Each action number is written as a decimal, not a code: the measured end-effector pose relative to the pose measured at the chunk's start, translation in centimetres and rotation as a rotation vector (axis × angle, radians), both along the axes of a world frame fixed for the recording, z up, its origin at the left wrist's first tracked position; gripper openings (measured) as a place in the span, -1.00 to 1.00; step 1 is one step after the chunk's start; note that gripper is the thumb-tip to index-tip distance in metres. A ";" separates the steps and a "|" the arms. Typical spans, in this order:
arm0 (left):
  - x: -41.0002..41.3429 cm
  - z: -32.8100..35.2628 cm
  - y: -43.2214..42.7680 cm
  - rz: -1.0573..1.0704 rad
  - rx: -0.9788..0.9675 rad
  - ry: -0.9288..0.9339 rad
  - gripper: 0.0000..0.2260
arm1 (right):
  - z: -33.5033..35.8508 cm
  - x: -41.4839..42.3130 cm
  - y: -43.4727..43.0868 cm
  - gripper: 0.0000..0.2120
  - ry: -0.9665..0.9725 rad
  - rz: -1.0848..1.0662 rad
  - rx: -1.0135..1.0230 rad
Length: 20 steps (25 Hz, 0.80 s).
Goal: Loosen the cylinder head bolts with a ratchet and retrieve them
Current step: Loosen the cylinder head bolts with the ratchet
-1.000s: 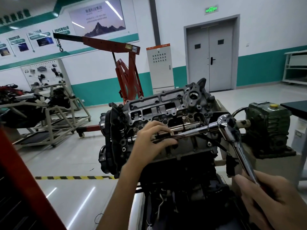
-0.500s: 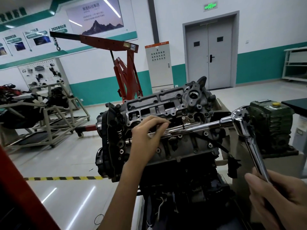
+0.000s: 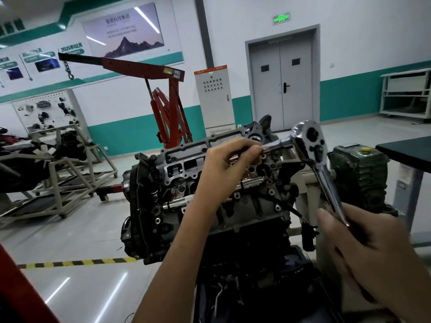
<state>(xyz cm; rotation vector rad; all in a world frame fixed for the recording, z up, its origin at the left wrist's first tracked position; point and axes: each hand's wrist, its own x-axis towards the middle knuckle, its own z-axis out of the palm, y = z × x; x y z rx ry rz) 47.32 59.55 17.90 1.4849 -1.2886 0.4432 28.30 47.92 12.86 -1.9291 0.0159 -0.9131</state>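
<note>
1. Reaching up and forward with left hand (image 3: 224,169), forearm rising from bottom centre. Curling fingers and thumb round extension bar (image 3: 277,143), pinching it at the end away from the ratchet.
2. Gripping lower end of ratchet (image 3: 310,145) handle with right hand (image 3: 363,248) at lower right, fingers wrapped closed round it. Angling handle up and left to the chrome ratchet head.
3. Holding ratchet head in front of upper right corner of cylinder head (image 3: 186,164), just left of green gearbox (image 3: 359,173). Running bar leftward from it along the top edge into the left fingers.
4. Covering bar tip with left fingers, so not showing whether a bolt is on it.
5. Carrying ratchet head higher than a second ago, from level with the cylinder head's middle up to its top corner.
6. Holding left hand higher and further right than before, now at the top edge rather than the mid face.
7. Keeping both grips closed as before, on bar and on handle.
8. Standing behind: red hoist (image 3: 168,108).
</note>
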 end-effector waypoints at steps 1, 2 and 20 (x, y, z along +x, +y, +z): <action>0.1 0.3 -0.1 -0.031 0.005 -0.005 -0.88 | 0.3 0.0 0.1 -0.58 -0.020 -0.024 -0.041; 0.3 0.3 -0.1 -0.061 0.017 0.016 -0.90 | 0.4 0.1 0.1 -0.57 -0.025 -0.036 -0.051; 0.0 -0.7 0.7 -0.021 0.076 0.149 -0.71 | -1.3 3.0 -0.2 -0.63 0.036 -0.116 -0.160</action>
